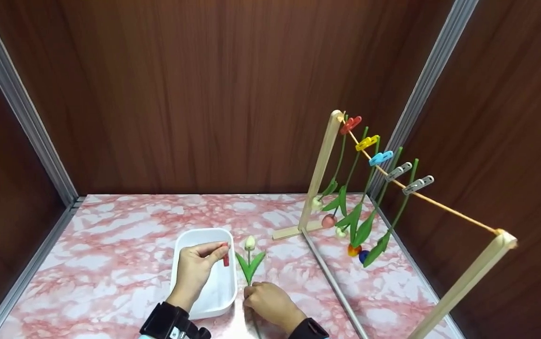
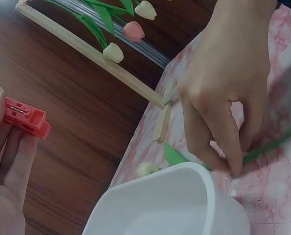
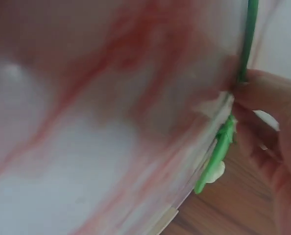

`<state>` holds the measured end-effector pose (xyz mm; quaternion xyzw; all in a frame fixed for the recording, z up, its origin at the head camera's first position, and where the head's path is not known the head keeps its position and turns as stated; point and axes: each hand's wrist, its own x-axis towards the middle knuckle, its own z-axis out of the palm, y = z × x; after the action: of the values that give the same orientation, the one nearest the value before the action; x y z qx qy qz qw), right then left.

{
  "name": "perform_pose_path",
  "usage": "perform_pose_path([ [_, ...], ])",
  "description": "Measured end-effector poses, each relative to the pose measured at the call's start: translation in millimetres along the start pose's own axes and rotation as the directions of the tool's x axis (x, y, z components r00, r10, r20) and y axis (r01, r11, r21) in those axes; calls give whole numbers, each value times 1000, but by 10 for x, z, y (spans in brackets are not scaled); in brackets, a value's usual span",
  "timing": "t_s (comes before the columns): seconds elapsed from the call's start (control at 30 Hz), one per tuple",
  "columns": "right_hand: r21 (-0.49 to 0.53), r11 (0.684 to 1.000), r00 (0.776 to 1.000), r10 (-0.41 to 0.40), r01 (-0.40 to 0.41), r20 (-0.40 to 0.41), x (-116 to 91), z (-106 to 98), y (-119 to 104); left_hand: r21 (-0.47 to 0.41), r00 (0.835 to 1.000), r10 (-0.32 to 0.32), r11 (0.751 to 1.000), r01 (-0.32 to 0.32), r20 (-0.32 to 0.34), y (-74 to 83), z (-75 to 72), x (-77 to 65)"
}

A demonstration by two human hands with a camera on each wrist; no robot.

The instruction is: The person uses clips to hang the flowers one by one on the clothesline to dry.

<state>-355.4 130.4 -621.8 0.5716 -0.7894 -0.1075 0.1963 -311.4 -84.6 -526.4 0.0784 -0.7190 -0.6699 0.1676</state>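
My left hand point(image 1: 195, 270) is over the white plastic tub point(image 1: 218, 294), pinching a red clothespin point(image 1: 226, 260) between thumb and fingers. The left wrist view shows the clothespin point(image 2: 25, 117) up close, with nothing clipped in it. To the right of the tub, my right hand point(image 1: 273, 303) pinches the green stem of a white tulip point(image 1: 250, 243) low down at the tabletop. The tulip's bloom and two leaves point away from me. In the right wrist view the stem point(image 3: 248, 39) passes between thumb and fingers, with a leaf point(image 3: 216, 159) beyond.
A wooden frame point(image 1: 322, 169) with a metal base bar point(image 1: 334, 282) stands at right. Along its cord point(image 1: 459, 212), red, yellow, blue and grey clothespins point(image 1: 398, 171) hold several tulips point(image 1: 329, 221) hanging bloom-down. Wood-patterned panels point(image 1: 204, 94) enclose the pink marbled table point(image 1: 124, 240).
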Motion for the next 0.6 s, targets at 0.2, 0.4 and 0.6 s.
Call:
perform_pose_path([
  [0.2, -54, 991, 990, -127, 124, -54, -74, -16, -9, 15, 1000, -11, 1000, 11, 3, -8, 15, -34],
  [0.4, -68, 976, 972, -211, 205, -105, -142, -15, -44, 13, 1000, -17, 1000, 17, 22, 15, 25, -66],
  [0.6, -32, 981, 963, -196, 193, -185, -295, -74, -17, -86, 998, -35, 996, 40, 58, 94, 72, -68],
])
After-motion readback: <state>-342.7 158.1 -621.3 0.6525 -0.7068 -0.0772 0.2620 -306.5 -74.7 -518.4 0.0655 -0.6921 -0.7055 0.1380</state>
